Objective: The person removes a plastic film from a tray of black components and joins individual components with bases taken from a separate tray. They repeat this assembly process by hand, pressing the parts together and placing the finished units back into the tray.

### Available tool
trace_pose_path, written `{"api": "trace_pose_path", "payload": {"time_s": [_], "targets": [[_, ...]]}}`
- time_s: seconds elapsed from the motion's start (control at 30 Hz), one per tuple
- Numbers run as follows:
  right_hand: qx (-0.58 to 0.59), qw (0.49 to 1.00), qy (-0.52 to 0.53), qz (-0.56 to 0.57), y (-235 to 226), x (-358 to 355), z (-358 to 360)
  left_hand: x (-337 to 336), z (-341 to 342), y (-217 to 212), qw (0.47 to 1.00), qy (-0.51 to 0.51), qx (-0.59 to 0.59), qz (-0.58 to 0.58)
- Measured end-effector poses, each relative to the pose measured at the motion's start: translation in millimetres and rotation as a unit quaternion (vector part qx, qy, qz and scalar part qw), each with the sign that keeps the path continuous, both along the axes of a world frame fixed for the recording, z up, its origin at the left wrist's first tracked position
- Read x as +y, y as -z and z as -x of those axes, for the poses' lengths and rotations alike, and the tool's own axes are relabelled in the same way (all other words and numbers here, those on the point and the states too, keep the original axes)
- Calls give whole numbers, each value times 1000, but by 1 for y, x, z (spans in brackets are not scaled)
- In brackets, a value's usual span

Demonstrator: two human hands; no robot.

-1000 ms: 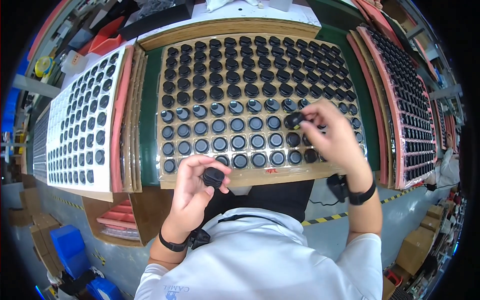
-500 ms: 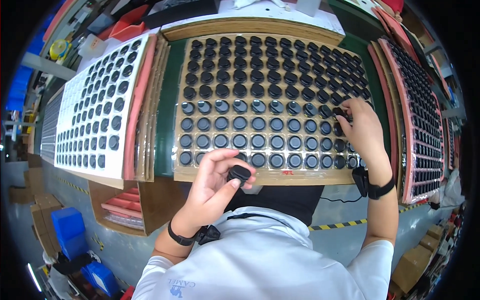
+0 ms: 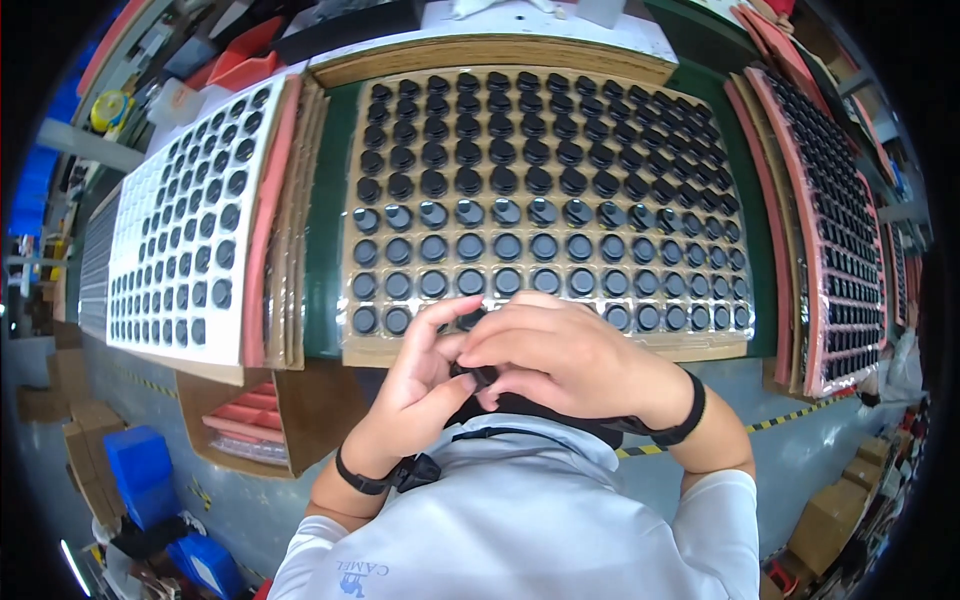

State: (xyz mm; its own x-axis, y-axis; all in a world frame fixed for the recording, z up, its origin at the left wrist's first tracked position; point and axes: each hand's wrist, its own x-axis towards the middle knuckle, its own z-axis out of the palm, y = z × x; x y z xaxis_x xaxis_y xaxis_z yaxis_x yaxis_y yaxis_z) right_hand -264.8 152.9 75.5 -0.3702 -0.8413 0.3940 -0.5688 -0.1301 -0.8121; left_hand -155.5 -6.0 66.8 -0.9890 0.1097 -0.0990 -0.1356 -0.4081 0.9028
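both hands meet at near edge of the tray [image 3: 360, 352]. left hand [image 3: 415, 385] and right hand [image 3: 560, 355] fingers pinch a small black cap [image 3: 478, 375] between them. looks light, stiff plastic; grip by the rim.

A green-topped workbench [image 3: 322, 250] is carrying a brown tray [image 3: 560, 350] of small round black parts [image 3: 470, 245] at centre, a white tray [image 3: 180, 225] of similar parts lying at left, and pink-edged trays [image 3: 835, 230] stacking at right.
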Motion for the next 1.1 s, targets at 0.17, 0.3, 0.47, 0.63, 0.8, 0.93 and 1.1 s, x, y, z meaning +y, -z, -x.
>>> {"api": "trace_pose_path", "payload": {"time_s": [0.17,0.3,0.47,0.63,0.8,0.93,1.1], "targets": [[-139,990,15,-22,2,20,12,-9,-4,8,999,32,10,19],[-66,977,181,-86,-2,49,29,-11,-6,9,998,18,3,68],[93,910,350,-205,-2,97,66,-15,-8,14,996,-1,-4,84],[224,817,438,-301,15,134,99,-9,-6,12,996,-6,2,94],[257,800,437,-320,16,142,101,-10,-4,14,996,-14,24,86],[239,845,400,-262,-11,117,75,-8,-8,18,993,-57,38,96],[133,976,173,-3,-2,60,17,12,8,13,993,-56,36,98]]}}
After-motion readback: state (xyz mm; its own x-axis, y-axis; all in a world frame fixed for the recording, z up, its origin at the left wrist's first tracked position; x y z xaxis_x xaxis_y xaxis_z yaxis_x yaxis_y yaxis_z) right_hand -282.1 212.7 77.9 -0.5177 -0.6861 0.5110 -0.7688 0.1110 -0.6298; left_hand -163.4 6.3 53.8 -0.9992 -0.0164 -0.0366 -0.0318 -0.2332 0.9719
